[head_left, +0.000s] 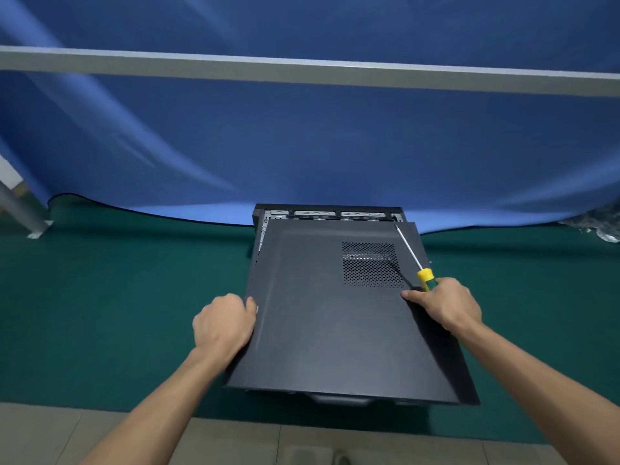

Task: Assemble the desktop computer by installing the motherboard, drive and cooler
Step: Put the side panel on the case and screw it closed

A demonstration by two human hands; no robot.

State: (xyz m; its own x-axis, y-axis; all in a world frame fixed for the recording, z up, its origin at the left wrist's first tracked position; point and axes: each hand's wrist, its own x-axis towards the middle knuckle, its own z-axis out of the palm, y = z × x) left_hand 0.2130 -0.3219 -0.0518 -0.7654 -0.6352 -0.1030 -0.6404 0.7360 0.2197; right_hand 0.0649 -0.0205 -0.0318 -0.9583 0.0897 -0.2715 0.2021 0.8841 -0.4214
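A black computer case [327, 211] lies flat on the green table mat, and its dark side panel [322, 323] covers nearly all of it, slid toward me so the case's far edge with metal slots shows. My left hand [223, 322] grips the panel's left edge. My right hand [443, 305] grips the right edge while also holding a screwdriver [414, 260] with a yellow and green handle, its shaft pointing to the panel's far right corner. A perforated vent [370, 265] sits in the panel's far right part. The case's inside is hidden.
The green mat [117, 297] covers the table up to its near edge, with tiled floor [201, 441] below. A blue cloth [302, 146] hangs behind the case under a grey rail. Crumpled clear plastic [600, 226] lies at the far right; a grey leg [20, 209] stands far left.
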